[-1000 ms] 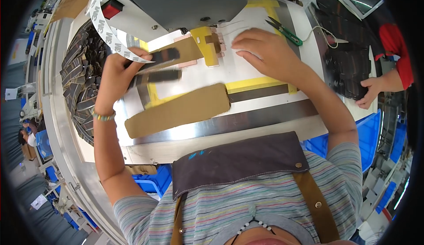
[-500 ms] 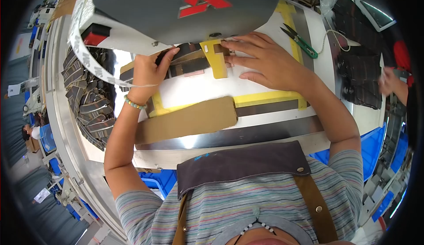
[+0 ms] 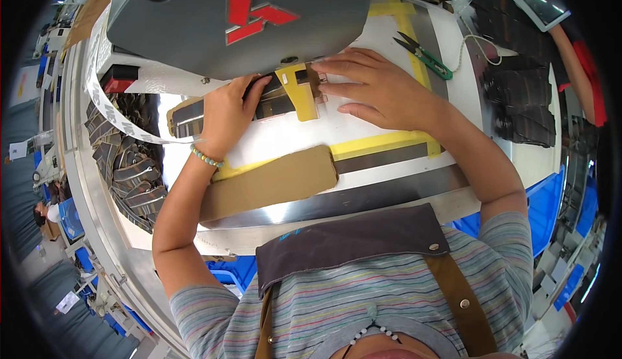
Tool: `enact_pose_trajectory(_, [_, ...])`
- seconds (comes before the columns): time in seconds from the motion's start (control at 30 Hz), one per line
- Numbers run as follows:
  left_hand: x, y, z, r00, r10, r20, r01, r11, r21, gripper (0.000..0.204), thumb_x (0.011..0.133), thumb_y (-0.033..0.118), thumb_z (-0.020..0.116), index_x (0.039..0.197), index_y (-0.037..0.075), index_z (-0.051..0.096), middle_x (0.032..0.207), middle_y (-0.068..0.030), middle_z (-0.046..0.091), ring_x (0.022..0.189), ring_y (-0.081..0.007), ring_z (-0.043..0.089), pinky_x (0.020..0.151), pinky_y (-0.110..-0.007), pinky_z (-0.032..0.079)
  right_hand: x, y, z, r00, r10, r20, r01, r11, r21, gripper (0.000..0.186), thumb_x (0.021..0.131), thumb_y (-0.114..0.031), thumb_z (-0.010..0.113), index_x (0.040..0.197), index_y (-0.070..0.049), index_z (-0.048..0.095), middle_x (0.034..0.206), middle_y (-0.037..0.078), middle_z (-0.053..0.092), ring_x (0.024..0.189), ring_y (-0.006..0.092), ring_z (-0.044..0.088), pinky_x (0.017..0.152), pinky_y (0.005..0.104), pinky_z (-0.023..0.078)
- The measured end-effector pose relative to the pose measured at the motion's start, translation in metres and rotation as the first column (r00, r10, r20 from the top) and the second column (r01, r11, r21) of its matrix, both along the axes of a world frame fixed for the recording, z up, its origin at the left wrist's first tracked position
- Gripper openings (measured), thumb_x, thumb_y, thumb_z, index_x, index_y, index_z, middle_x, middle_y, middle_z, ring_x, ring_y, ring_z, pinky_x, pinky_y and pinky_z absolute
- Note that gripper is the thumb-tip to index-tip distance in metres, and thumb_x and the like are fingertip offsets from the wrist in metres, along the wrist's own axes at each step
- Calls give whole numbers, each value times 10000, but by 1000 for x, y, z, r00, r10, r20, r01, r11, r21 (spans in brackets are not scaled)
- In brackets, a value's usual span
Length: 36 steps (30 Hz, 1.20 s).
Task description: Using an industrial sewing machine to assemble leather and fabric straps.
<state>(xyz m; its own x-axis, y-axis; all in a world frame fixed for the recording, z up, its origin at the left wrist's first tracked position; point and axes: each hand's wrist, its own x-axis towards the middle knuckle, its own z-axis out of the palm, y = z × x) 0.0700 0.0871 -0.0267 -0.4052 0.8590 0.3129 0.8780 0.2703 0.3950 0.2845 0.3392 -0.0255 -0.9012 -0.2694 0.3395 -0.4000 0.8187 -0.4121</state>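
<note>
A dark striped fabric piece lies on the white work surface under the front of a grey sewing machine head. My left hand is closed on this piece, thumb pressed along its upper side; a stretch of it shows left of the hand. A yellow plate with a slot crosses the fabric between my hands. Just right of the plate, my right hand lies open with fingers spread, the fingertips touching near the plate's edge. The machine head hides the needle area.
A brown card template lies in front. Green-handled thread snips rest at the right. Striped pieces are heaped at the left, dark fabric stacks at the right. A white printed tape hangs at the left. A co-worker's arm reaches in.
My left hand has come closer to the yellow plate, and more fabric shows behind it. My right hand stays spread. The co-worker's arm has moved farther back. The whole view has shifted slightly.
</note>
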Motion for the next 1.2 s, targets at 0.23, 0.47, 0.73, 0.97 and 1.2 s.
enact_pose_trajectory(0.23, [-6,-13,-11,986,163,27,-153,962,-225,161,1038,148,724,1071,13,806,937,-217,767,851,-458,704,770,-510,539,-6,-1,-14,992,125,-29,-128,983,-134,499,909,-302,817,1363,-140,688,1592,99,563,1537,340,444,1273,574,314])
enact_pose_trajectory(0.47, [-18,-13,-10,995,70,69,-62,992,-114,154,1050,103,708,1061,-51,719,1065,-253,751,993,-469,696,846,-546,511,-9,-6,-17,992,73,-102,-74,997,-11,507,946,-415,784,1365,-131,742,1611,133,580,1539,359,455,1289,579,293])
enact_pose_trajectory(0.73, [-59,-15,-33,997,64,46,-57,989,-134,168,1029,69,678,1137,-56,711,1102,-278,748,1008,-504,704,877,-562,542,-4,0,-23,997,71,-40,-71,997,-1,504,1012,-398,734,1438,-129,712,1658,147,533,1581,364,397,1318,576,264])
enact_pose_trajectory(0.97, [-25,-2,-40,974,-34,-226,48,997,57,157,1014,106,724,1020,-49,704,937,-260,716,867,-503,671,741,-587,509,-3,1,-23,991,77,-108,-81,996,-36,501,992,-383,756,1419,-123,723,1644,146,549,1575,368,409,1317,577,269])
enact_pose_trajectory(1.2, [28,-26,20,961,-97,-261,63,989,-133,415,987,100,702,1355,-83,652,1324,-288,677,1256,-508,620,1057,-590,492,-4,-2,-17,993,66,-100,-72,996,-52,476,958,-388,773,1365,-141,751,1617,149,584,1545,377,456,1288,587,297])
